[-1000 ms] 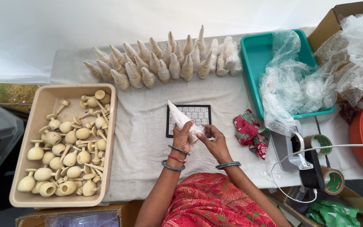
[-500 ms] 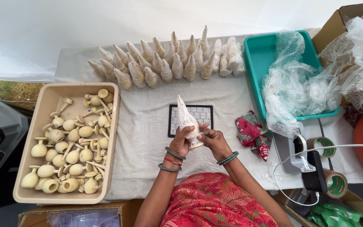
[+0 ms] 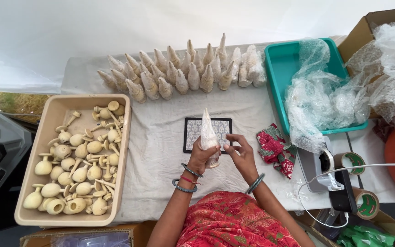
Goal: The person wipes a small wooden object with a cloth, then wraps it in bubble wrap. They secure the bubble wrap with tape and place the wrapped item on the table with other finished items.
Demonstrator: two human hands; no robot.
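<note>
Dozens of small cream bulb-and-stem pieces [image 3: 76,162] lie heaped in the beige tray [image 3: 28,218] at your far left, loose and jumbled, near your left arm for easy picking. Moving right, your left hand [image 3: 202,155] is closed around the lower body of a pale cone-shaped shell [image 3: 208,132], holding it upright with its tip pointing away from you, so the base sits firm in your grip. It stands above the small patterned mat [image 3: 193,132] on the cloth-covered surface [image 3: 156,151], which may be there to cushion it. Your right hand [image 3: 238,153] is just beside the shell, fingers curled with the tips at its lower side; you seem to pinch or steady it there, though how tightly I cannot tell. Behind, a row of similar shells [image 3: 184,73] rests at the surface's far edge, well apart from your hands. Farther right lie a red cloth [image 3: 275,148], a teal tray [image 3: 282,64] stuffed with clear plastic wrap [image 3: 321,100], and tape rolls [image 3: 353,162].
</note>
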